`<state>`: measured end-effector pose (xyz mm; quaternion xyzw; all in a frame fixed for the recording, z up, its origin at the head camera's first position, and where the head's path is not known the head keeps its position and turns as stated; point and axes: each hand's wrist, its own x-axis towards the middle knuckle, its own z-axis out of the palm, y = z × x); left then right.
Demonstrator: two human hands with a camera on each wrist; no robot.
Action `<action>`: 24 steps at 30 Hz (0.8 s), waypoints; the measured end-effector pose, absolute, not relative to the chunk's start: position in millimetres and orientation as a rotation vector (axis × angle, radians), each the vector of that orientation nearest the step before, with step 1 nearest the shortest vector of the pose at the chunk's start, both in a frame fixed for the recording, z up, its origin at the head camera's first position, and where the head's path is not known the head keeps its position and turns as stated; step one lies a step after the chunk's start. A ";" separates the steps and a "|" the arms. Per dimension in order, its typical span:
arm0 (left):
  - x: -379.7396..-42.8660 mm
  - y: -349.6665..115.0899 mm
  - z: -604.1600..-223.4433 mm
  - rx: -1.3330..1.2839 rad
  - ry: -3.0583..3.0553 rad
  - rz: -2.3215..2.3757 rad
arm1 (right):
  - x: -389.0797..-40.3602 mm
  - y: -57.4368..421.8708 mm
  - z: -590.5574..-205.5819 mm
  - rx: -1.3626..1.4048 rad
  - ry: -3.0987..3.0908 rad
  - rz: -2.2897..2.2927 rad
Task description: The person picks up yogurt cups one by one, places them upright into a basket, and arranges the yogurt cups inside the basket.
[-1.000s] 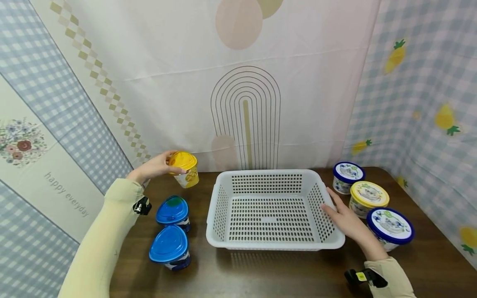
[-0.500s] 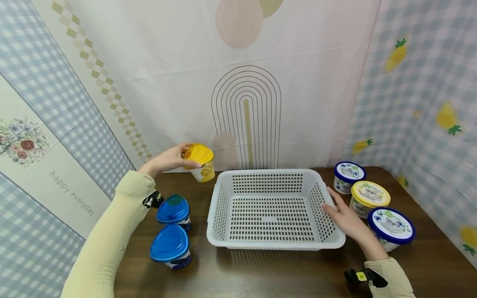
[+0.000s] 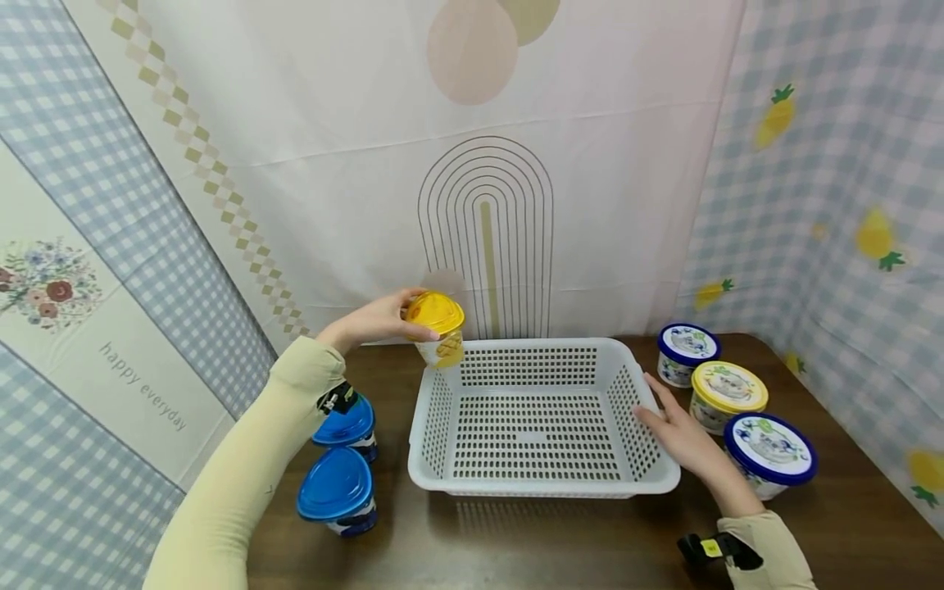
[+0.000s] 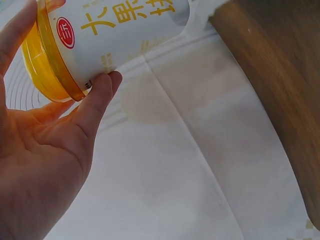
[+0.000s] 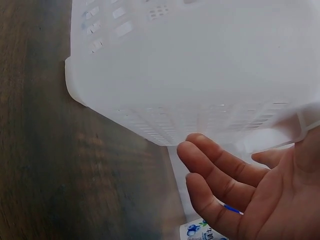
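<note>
My left hand (image 3: 378, 319) holds a tub with a yellow lid (image 3: 442, 329) above the back left corner of a white plastic basket (image 3: 546, 488). In the left wrist view the tub (image 4: 125, 30) lies tilted between thumb and fingers, its white side printed with yellow characters. The right hand (image 3: 686, 440) grips the basket's right rim, thumb on the inside. From the right wrist view, its fingers (image 5: 220, 170) are below and outside the basket wall (image 5: 190, 60). Nothing lies in the basket.
Two tubs with blue lids, a farther one (image 3: 347, 424) and a nearer one (image 3: 336, 485), stand left of the basket. To the right are a small blue-lidded tub (image 3: 689, 342), a yellow-lidded one (image 3: 730, 387) and a larger blue-lidded one (image 3: 771, 447). A curtain (image 3: 332, 205) hangs behind the table.
My left hand has carried the yellow-lidded tub to the right, from the table's back left to over the basket's corner. The right hand and the basket have stayed in place.
</note>
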<state>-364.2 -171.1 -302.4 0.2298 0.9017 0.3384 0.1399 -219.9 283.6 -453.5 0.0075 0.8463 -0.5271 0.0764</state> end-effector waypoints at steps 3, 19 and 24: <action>-364.7 -160.5 -304.0 0.689 2.606 0.948 | -220.9 283.0 -454.4 0.023 2.531 -1.588; -362.3 -132.3 -334.7 0.713 2.538 0.899 | -224.2 279.8 -460.0 0.041 2.568 -1.555; -362.1 -131.5 -345.2 0.693 2.539 0.884 | -225.9 278.3 -459.0 0.032 2.550 -1.582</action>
